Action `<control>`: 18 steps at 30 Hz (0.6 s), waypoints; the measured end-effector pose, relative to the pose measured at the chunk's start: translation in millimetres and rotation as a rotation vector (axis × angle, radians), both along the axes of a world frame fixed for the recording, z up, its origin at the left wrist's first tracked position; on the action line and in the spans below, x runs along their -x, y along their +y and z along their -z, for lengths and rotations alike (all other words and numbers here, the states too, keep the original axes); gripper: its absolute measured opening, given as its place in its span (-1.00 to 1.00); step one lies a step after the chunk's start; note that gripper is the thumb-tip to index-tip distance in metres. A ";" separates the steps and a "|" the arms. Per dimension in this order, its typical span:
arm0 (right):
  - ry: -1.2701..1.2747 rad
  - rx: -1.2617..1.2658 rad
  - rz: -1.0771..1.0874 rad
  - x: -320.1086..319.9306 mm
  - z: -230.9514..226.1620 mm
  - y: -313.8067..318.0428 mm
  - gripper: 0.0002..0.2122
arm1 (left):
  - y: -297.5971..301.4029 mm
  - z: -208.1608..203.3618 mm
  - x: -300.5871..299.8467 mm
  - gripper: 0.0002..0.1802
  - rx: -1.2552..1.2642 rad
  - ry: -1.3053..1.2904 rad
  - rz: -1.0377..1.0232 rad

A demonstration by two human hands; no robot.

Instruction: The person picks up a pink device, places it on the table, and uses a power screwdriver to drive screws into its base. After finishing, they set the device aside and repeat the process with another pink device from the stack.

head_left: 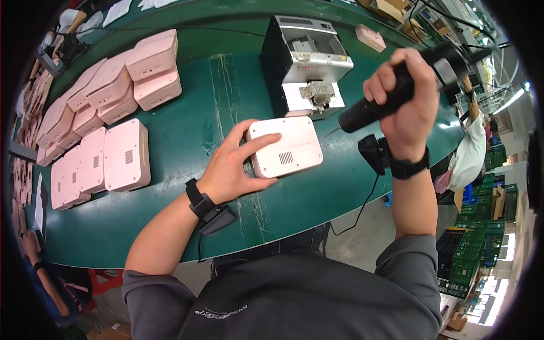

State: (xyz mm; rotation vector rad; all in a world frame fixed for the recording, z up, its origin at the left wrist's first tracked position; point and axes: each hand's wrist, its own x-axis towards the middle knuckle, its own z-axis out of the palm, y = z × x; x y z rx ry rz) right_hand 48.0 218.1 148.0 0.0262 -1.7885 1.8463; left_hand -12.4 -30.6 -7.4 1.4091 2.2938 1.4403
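Observation:
A pale pink plastic box with rounded corners, corner screw holes and a slotted vent lies flat on the green table. My left hand grips it from its left side, fingers over the top and thumb along the near edge. My right hand is wrapped round a black electric screwdriver, raised to the right of the box. Its thin bit points down and left, apart from the box. Behind the box stands a black and silver screw feeder, with a small clear-covered outlet at its front.
Several similar pink boxes lie in rows and stacks at the left. Another small pink piece sits at the far right. A cable hangs by the table's near edge. Green crates stand on the right; other people are at both sides.

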 end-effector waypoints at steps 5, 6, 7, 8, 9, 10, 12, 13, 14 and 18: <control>0.019 0.002 -0.072 -31.0 3.0 -2.9 -0.73 | 2.6 -1.3 -0.4 -0.16 0.011 0.001 0.001; 0.015 -0.003 -0.077 -33.0 4.0 -3.8 -0.73 | 2.3 -1.3 -0.7 -0.15 0.014 0.008 -0.003; 0.016 -0.002 -0.075 -34.2 6.8 -5.0 -0.73 | 1.9 -1.4 -1.0 -0.15 0.016 0.015 -0.007; 0.018 -0.009 -0.057 -34.4 11.8 -6.8 -0.74 | 1.9 -1.8 -1.4 -0.15 0.019 0.023 -0.013; 0.018 -0.015 -0.041 -34.1 17.8 -8.4 -0.74 | 2.2 -1.7 -2.2 -0.15 0.020 0.023 -0.013; 0.018 -0.020 -0.025 -33.8 21.7 -9.5 -0.75 | 2.5 -1.7 -2.9 -0.15 0.019 0.020 -0.012; 0.003 -0.011 -0.026 -33.3 25.6 -10.3 -0.76 | 3.3 -1.7 -3.4 -0.15 0.017 0.014 -0.011; -0.011 -0.002 -0.025 -32.9 27.6 -10.4 -0.76 | 3.7 -1.7 -3.1 -0.15 0.018 0.012 -0.012; -0.025 0.006 -0.024 -32.5 28.6 -10.9 -0.77 | 3.8 -2.9 -2.7 -0.15 0.022 0.015 -0.014; -0.024 0.016 -0.044 -30.1 31.9 -14.3 -0.77 | 3.6 -3.0 -2.2 -0.15 0.024 0.018 -0.016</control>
